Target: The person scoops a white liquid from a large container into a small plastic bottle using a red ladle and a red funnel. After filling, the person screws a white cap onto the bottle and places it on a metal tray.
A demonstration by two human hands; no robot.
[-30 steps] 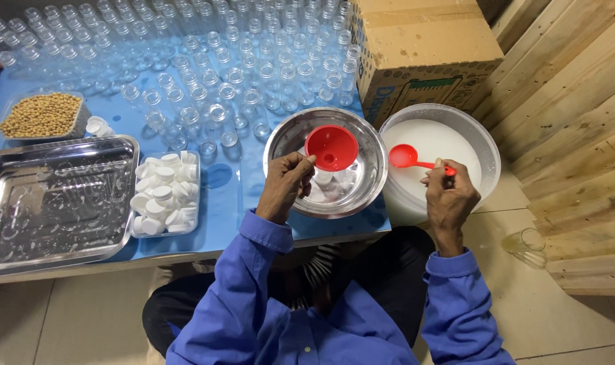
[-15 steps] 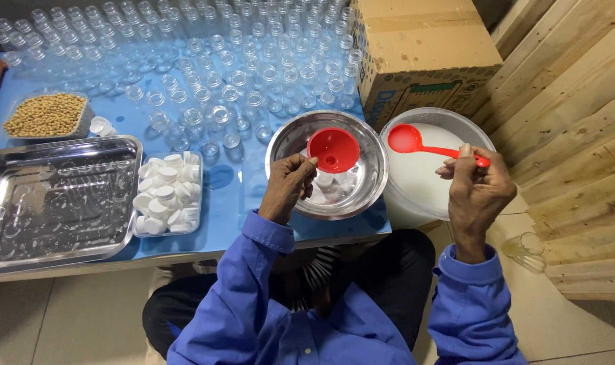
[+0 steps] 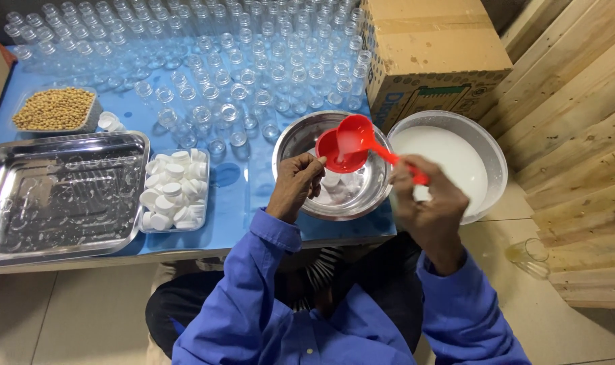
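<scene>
At the centre of the frame the left hand [image 3: 299, 186] grips a red plastic funnel [image 3: 340, 152] over the round steel bowl [image 3: 300, 138], while the right hand [image 3: 425, 203] is closed on a red plastic ladle [image 3: 356, 134] tilted above the funnel

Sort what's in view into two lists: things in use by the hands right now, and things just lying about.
In use:
- left hand at the red funnel
- right hand tipping the red ladle over it
- steel bowl
- basin of white liquid

Lying about:
- steel tray
- tub of white caps
- soybeans
- cardboard box
</scene>
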